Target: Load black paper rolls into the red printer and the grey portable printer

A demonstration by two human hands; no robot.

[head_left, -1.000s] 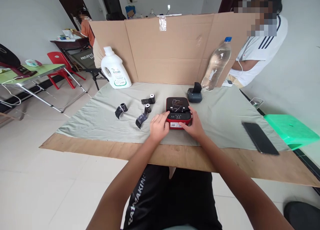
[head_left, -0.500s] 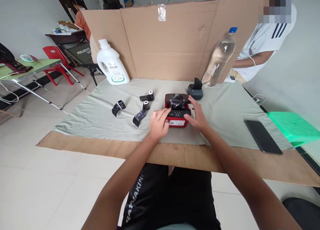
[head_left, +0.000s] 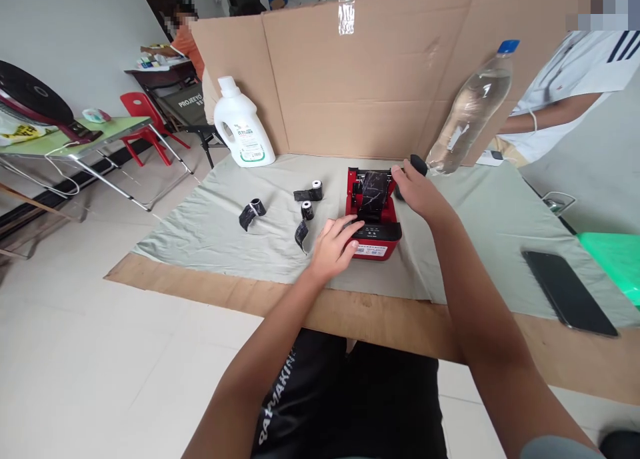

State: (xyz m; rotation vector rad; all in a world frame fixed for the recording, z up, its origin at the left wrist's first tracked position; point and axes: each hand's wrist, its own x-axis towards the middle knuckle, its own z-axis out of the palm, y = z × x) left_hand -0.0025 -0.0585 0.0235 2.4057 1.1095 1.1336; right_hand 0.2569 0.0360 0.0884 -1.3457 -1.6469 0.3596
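Note:
A red and black label printer (head_left: 383, 231) sits before me on the cloth, its lid (head_left: 354, 179) raised. A strip of shiny black paper (head_left: 374, 191) runs down inside it. My left hand (head_left: 334, 246) lies with fingers stretched over the printer's front left part. At the lid's upper right edge, my right hand (head_left: 420, 189) grips with its fingertips; the thumb is hard to make out. Left of the printer lie three small rolls of black paper, one at the back (head_left: 310, 191), one in front (head_left: 305, 220) partly unrolled, and one farther left (head_left: 253, 211).
A white detergent jug (head_left: 245, 126) and a clear water bottle (head_left: 473, 112) stand against a cardboard screen (head_left: 350, 92). A small dark device (head_left: 419, 164) is mostly hidden behind my right hand. A black phone (head_left: 570, 292) lies at the right. Two people are beyond the screen.
The printer's lid has swung up and back, baring its inside. My right hand has moved from the printer's right side up to the lid's edge. The view has turned slightly left.

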